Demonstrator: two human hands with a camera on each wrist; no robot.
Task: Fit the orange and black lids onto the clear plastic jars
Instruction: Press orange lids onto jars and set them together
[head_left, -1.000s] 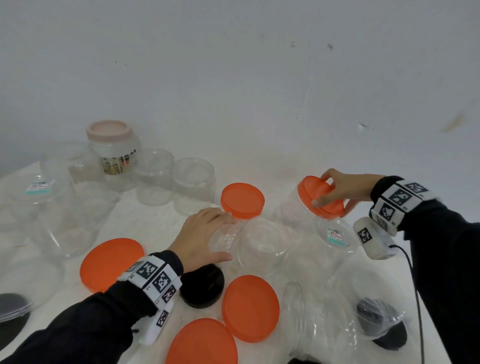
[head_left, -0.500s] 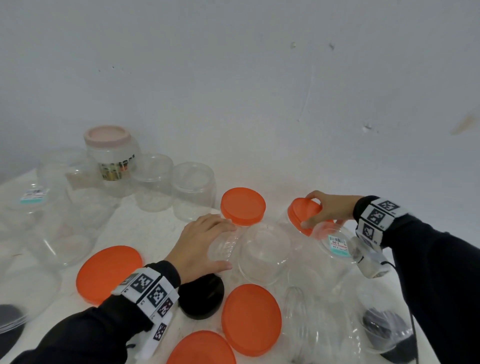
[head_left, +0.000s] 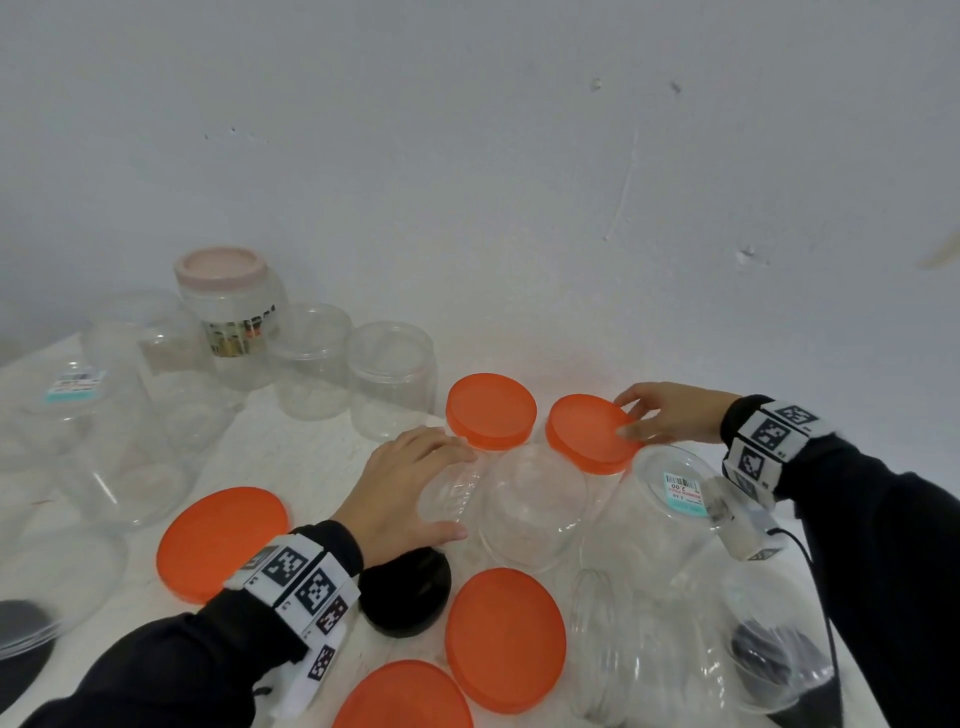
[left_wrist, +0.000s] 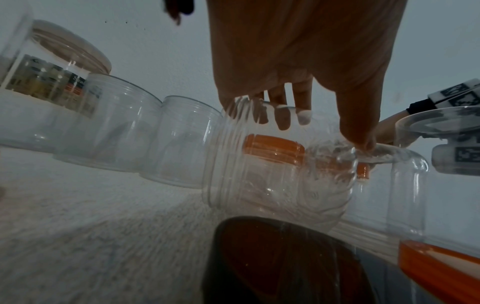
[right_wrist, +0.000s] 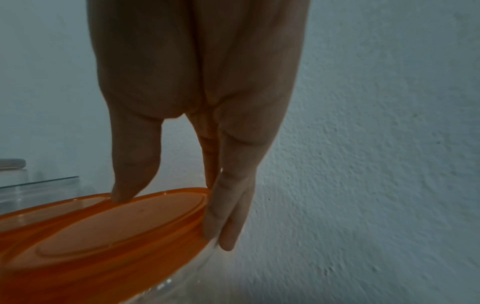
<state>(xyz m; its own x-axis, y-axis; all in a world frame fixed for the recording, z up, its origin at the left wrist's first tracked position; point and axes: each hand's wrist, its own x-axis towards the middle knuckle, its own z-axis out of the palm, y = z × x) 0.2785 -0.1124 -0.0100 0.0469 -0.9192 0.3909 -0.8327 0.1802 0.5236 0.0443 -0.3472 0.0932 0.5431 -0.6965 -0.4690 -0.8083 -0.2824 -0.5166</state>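
both hands busy: left hand (head_left: 410, 488) round clear jar (head_left: 498, 504), right hand (head_left: 670, 415) pinching orange lid (head_left: 589, 431)

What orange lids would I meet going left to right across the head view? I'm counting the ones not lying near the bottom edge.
Large flat orange plastic lid on the table → round orange lid seated on a clear jar → orange lid gripped by the right hand, with the right hand last.
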